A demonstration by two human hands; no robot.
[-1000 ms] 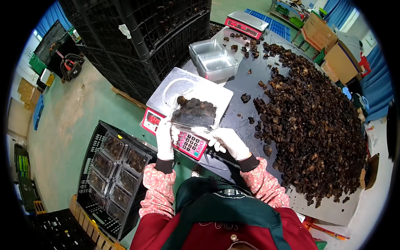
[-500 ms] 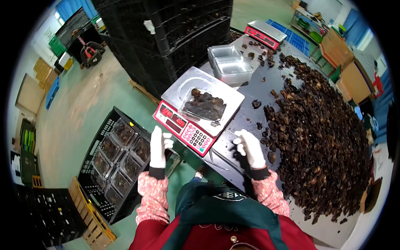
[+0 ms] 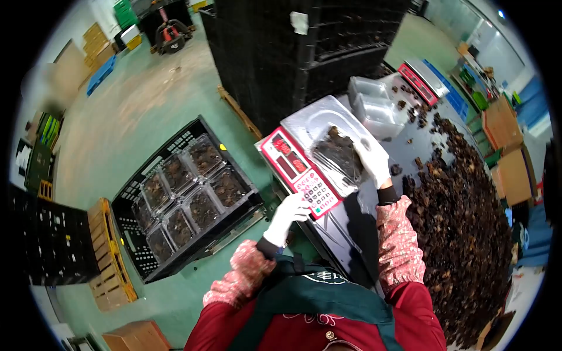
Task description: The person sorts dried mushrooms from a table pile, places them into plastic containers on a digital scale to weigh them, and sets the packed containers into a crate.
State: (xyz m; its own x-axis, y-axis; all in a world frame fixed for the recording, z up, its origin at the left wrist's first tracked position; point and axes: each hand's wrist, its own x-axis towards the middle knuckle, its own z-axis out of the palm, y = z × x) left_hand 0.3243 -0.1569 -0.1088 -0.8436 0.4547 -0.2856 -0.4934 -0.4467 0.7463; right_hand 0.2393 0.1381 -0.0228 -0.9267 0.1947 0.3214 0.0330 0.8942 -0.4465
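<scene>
A clear plastic tub of dark wood ear mushrooms (image 3: 338, 153) rests on the metal pan of a red and white digital scale (image 3: 322, 114). My gloved right hand (image 3: 373, 159) is at the tub's right side, fingers closed on its edge. Near the scale's front edge, just below the keypad, is my gloved left hand (image 3: 288, 217). Its fingers are stretched out and hold nothing; whether they touch the scale I cannot tell. To the left, a black crate (image 3: 130, 198) holds several filled clear tubs (image 3: 204, 210).
A large heap of loose mushrooms (image 3: 459, 240) covers the table's right side. Stacked clear tubs (image 3: 377, 114) stand behind the scale, with a second scale (image 3: 422, 81) farther back. Tall black crates (image 3: 263, 64) rise beyond the table. A wooden pallet (image 3: 111, 257) lies at left.
My view has turned left, so the scene sits farther right. My right hand has reached forward to the tub on the scale. My left hand has moved to the scale's front edge.
</scene>
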